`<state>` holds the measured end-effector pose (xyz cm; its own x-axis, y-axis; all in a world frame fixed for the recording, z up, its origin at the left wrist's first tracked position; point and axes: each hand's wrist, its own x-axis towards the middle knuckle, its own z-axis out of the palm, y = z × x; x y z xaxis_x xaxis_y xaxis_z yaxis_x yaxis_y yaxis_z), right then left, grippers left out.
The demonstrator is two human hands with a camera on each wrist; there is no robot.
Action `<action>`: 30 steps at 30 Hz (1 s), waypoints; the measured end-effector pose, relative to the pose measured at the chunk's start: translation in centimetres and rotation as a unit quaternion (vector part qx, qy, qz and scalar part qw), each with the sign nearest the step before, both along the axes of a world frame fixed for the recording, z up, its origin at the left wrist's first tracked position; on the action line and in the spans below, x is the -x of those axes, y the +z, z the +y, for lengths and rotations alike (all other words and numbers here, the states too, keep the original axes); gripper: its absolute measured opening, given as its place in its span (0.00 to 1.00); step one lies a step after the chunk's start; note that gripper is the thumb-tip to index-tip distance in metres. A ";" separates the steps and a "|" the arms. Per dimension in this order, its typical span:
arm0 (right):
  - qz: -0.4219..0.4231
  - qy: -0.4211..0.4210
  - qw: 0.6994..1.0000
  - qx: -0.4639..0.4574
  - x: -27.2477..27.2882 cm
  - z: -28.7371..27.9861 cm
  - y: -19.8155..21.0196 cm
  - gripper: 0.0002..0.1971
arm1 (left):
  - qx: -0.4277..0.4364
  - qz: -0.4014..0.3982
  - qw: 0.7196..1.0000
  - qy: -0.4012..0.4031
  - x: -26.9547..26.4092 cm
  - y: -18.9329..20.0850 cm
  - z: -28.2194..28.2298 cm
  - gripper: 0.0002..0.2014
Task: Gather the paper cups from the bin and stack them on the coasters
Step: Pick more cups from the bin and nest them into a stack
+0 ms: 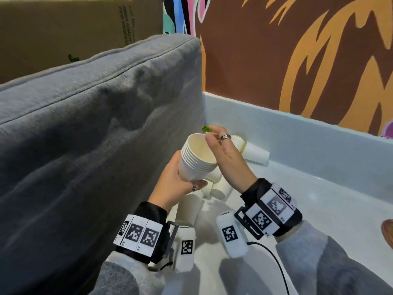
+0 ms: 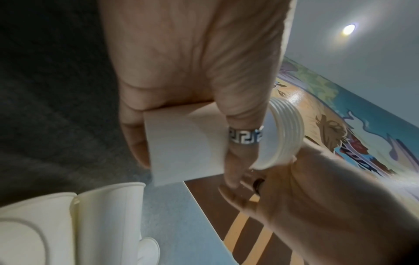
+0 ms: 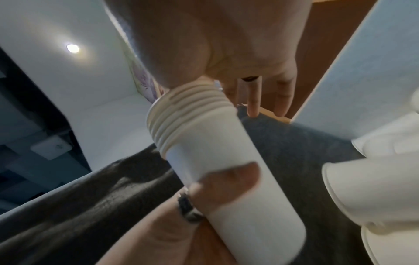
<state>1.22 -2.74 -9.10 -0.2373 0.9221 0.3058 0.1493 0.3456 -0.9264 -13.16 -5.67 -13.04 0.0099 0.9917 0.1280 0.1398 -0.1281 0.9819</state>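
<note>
The left hand (image 1: pixel 176 184) is wrapped round the lower part of a nested stack of white paper cups (image 1: pixel 196 160), thumb across the front and fingers behind, so its grip is clamped on the stack. The stack is held tilted, its open mouth facing up and toward the right, above the inside of the pale white plastic bin (image 1: pixel 319 133). In the right wrist view about seven rolled rims show, packed close at the top of the stack (image 3: pixel 192 114).

The right hand (image 1: pixel 227 154) hangs just beside the stack's rim, its fingers straight and loosely spread, holding nothing; the base of its thumb seems to touch the rim, though that view is too blurred to be sure. A silver ring (image 1: pixel 225 137) sits on one of its fingers, and another patterned ring (image 2: pixel 246 136) on the left thumb.

More loose white paper cups (image 1: pixel 253 153) lie on their sides on the bin floor: some against the far wall, others below the held stack near the left wrist. A thick grey fabric cushion (image 1: pixel 95 124) stands along the bin's left side. Behind the bin is a brown wall with orange painted shapes (image 1: pixel 297 60). At the far right edge a brown rounded object (image 1: pixel 388 233) shows only in part.
</note>
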 end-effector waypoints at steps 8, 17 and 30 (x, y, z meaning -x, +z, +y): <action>-0.185 -0.022 0.975 0.124 -0.7 1.5 -7.4 0.10 | -0.008 -0.012 0.998 0.065 1.7 -0.3 0.4 0.33; -0.237 0.025 0.946 0.219 0.5 1.0 -13.3 0.20 | -0.004 0.019 0.998 0.067 2.3 -0.9 0.7 0.33; -0.076 0.018 0.989 0.124 -2.4 1.2 -8.9 0.12 | -0.007 0.009 0.997 0.078 2.0 -0.7 0.7 0.33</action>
